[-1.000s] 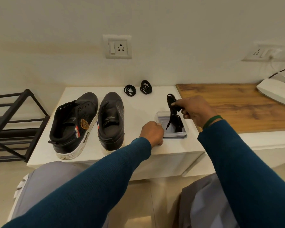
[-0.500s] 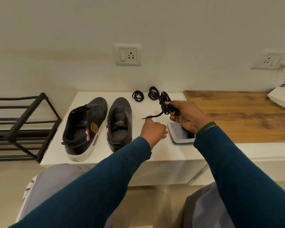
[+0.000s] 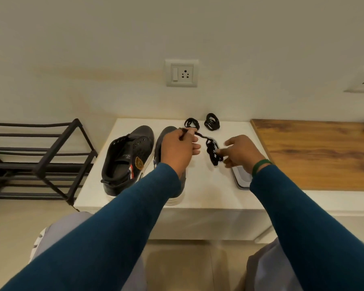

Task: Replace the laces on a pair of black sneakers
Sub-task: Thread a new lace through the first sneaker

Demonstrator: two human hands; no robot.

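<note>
Both arms, in teal sleeves (image 3: 118, 223), reach forward from 6 o'clock. The left hand (image 3: 177, 149), knuckles up, pinches one end of a black lace (image 3: 212, 153) in curled fingers (image 3: 194, 146). At its 3 o'clock the right hand (image 3: 241, 153) pinches the bunched lace; its fingertips are blurred.

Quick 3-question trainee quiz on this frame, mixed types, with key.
1. True or false: one lace runs between the left hand and the right hand.
2. How many coiled laces lie by the wall? A one, B two, C four.
3. Fill in: the visible eyelets of the sneaker with the gold badge are ___.
Key: 1 true; 2 B; 3 empty.
</note>
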